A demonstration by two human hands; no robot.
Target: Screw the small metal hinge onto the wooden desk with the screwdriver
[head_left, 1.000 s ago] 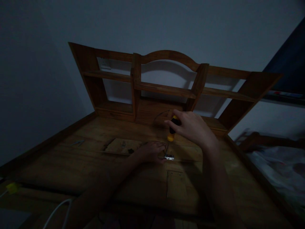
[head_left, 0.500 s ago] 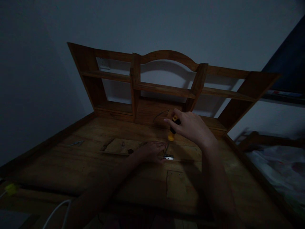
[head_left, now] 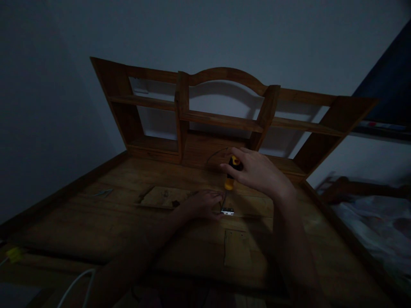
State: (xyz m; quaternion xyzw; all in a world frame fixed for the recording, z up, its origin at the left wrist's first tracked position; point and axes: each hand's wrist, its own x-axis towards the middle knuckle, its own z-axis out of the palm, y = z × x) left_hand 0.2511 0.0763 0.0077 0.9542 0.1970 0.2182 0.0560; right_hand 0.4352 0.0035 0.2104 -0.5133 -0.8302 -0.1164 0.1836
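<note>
My right hand (head_left: pixel 253 171) is closed round the yellow and black handle of a screwdriver (head_left: pixel 229 183), held nearly upright. Its thin shaft slants down to the left end of a small shiny metal hinge (head_left: pixel 227 211). Beside that end is my left hand (head_left: pixel 205 205), its thumb and fingers curled close round the hinge and the screwdriver tip. The exact contact of the left fingertips is too dark to make out. Beneath the hinge lies a long wooden board (head_left: pixel 253 206), whose rough left part (head_left: pixel 160 197) shows past my left hand.
A smaller wooden piece (head_left: pixel 237 248) with small holes lies nearer me on the wooden desk (head_left: pixel 112 218). Pliers-like metal tool (head_left: pixel 103 193) rests at left. A wooden shelf unit (head_left: pixel 221 122) stands at the back. A white cable (head_left: pixel 77 282) and yellow object (head_left: pixel 14 255) are front left.
The screwdriver handle has turned and shifted slightly left in my right hand, the tip staying at the hinge. My left hand keeps its place.
</note>
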